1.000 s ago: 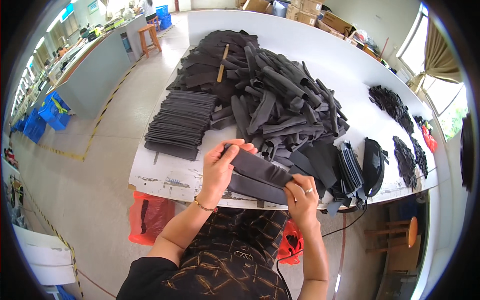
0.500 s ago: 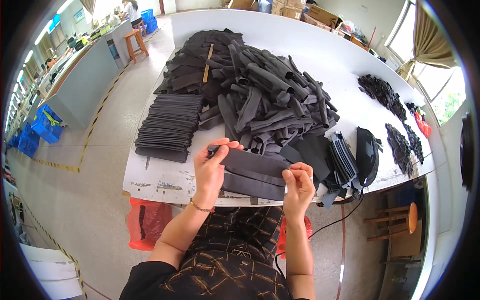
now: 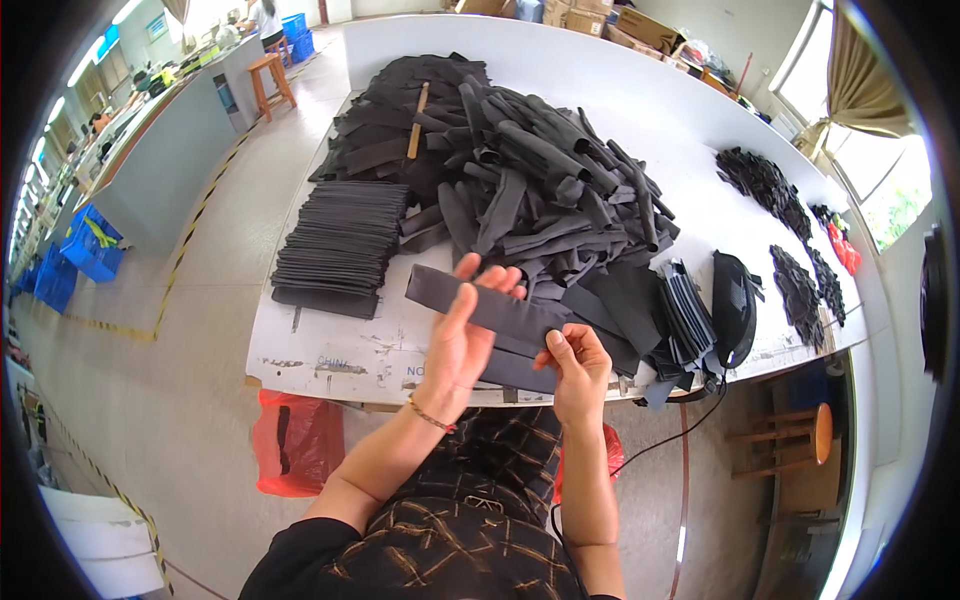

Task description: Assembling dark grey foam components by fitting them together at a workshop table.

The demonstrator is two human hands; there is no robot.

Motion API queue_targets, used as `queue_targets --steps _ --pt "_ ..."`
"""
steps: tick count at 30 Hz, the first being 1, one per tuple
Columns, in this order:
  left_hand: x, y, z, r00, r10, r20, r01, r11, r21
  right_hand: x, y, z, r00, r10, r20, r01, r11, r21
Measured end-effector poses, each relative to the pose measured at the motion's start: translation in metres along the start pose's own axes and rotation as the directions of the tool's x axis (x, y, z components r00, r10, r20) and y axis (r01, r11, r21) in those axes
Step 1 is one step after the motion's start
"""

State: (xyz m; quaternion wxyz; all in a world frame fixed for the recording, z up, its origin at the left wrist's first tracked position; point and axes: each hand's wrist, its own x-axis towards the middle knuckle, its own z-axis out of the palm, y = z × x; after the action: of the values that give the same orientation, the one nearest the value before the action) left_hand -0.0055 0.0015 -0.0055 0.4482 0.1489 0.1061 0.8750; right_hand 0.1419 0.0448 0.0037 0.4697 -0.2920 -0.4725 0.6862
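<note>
A dark grey fabric strip (image 3: 518,318) is held slantwise above the near edge of the table. My left hand (image 3: 462,345) has its thumb across the strip's front, with the fingers spread behind it; the strip's left end sticks out past the thumb. At the other end, my right hand (image 3: 580,375) pinches the strip between thumb and fingers. Below lies another dark strip (image 3: 518,374), partly hidden by my hands. Beyond them rises a big loose pile of similar strips (image 3: 545,200), some curled into tubes. A neat stack of strips (image 3: 340,245) lies to the left.
The white table (image 3: 690,190) holds a wooden stick (image 3: 418,120) on flat dark pieces, a small stack (image 3: 685,315), a rounded black case (image 3: 735,310) and dark heaps (image 3: 765,190) at right. Red plastic bags (image 3: 298,440) hang below the front edge. A stool (image 3: 820,435) stands at lower right.
My left hand has moved right along the strip, leaving its left end free. My right hand has shifted slightly left, still pinching the strip.
</note>
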Motion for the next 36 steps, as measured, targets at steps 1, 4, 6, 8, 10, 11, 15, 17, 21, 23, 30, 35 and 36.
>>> queue_targets --steps 1,4,6,8,10,11,15,17,21,23,30,35,36 --pt "-0.002 -0.005 0.000 0.998 -0.067 0.008 0.067 0.997 -0.043 -0.001 0.003 0.004 1.000 0.007 0.017 -0.007 1.000 0.004" --pt "-0.003 -0.014 0.002 0.994 -0.106 -0.003 0.105 0.993 -0.049 -0.006 0.010 0.013 1.000 0.023 0.013 -0.023 1.000 -0.003" --pt "-0.003 -0.016 0.007 0.996 -0.089 -0.019 0.088 0.995 -0.055 -0.009 0.016 0.017 1.000 0.020 -0.005 -0.020 1.000 0.017" --pt "-0.006 -0.014 0.020 0.988 -0.101 -0.113 0.097 0.994 -0.042 -0.012 0.020 0.020 1.000 0.007 -0.012 -0.007 1.000 -0.007" --pt "-0.006 -0.018 0.015 0.992 -0.081 -0.097 0.078 0.996 -0.034 -0.013 0.022 0.022 1.000 -0.007 -0.027 0.006 0.999 -0.034" --pt "-0.007 -0.018 0.014 0.995 -0.064 -0.080 0.062 0.998 -0.026 -0.012 0.023 0.023 1.000 -0.013 -0.020 0.012 0.999 -0.033" --pt "-0.004 -0.014 0.011 0.990 -0.085 -0.112 0.082 0.996 -0.026 -0.011 0.026 0.020 1.000 -0.016 -0.004 0.015 0.996 -0.088" --pt "0.000 -0.011 0.005 0.993 -0.074 -0.088 0.071 0.997 -0.034 -0.016 0.025 0.013 1.000 -0.027 -0.002 0.027 0.996 -0.080" --pt "-0.001 -0.016 0.004 0.997 -0.066 -0.047 0.064 0.997 -0.041 -0.017 0.018 0.001 0.999 0.020 -0.027 -0.021 1.000 -0.006" --pt "-0.001 -0.016 0.003 0.998 -0.066 -0.024 0.065 0.998 -0.013 -0.008 0.019 0.003 1.000 0.020 -0.019 -0.021 0.998 -0.052" --pt "0.006 0.016 0.017 0.986 -0.067 -0.153 0.112 0.945 0.307 0.018 -0.004 -0.016 0.984 -0.171 -0.057 0.142 0.931 -0.337" --pt "0.014 0.055 -0.017 0.993 -0.064 -0.100 0.117 0.416 0.902 0.029 -0.008 -0.050 0.988 -0.148 -0.045 0.092 0.795 -0.600" --pt "0.014 0.054 -0.028 0.992 -0.093 -0.084 0.113 0.373 0.921 0.028 -0.001 -0.054 0.987 -0.155 -0.044 0.086 0.738 -0.669"
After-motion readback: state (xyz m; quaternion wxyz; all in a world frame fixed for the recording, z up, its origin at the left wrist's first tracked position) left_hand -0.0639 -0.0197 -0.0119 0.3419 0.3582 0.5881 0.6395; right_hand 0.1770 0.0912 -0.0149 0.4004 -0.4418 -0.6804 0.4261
